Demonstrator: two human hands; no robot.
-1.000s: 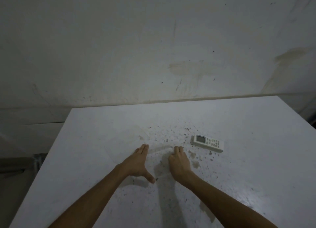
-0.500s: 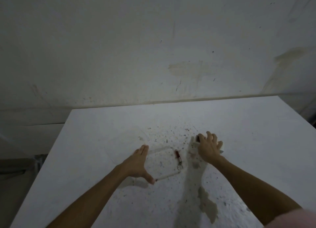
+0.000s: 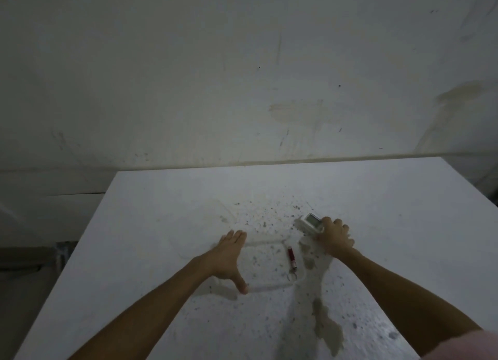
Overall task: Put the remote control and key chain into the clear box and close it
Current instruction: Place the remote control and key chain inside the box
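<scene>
From the head view, looking down over both bare forearms, a white table (image 3: pixel 377 203) stood against a stained, pale wall (image 3: pixel 242 76). The tabletop was speckled with dark flecks and had a brownish stain (image 3: pixel 330 330) near the right forearm.

The clear box (image 3: pixel 266 265) sat open on the table in front of the person, hard to make out against the white surface; only its faint rim and rounded corners showed. Its clear lid (image 3: pixel 204 224) seemed to lie just behind and to the left of it, though the outline was too faint to be sure.

The left hand (image 3: pixel 229 257) was flat and spread, fingers together pointing away, thumb stretched toward the near edge of the box, pressed against the box's left side. It held nothing closed in its grasp.

The key chain (image 3: pixel 291 260), a small red piece with a metal ring at its near end, lay inside the box along the right wall.

The right hand (image 3: pixel 334 237) was curled around the remote control (image 3: pixel 312 222), just to the right of the box and beyond its far corner. The remote's display end stuck out past the fingers, tilted up off the table.
</scene>
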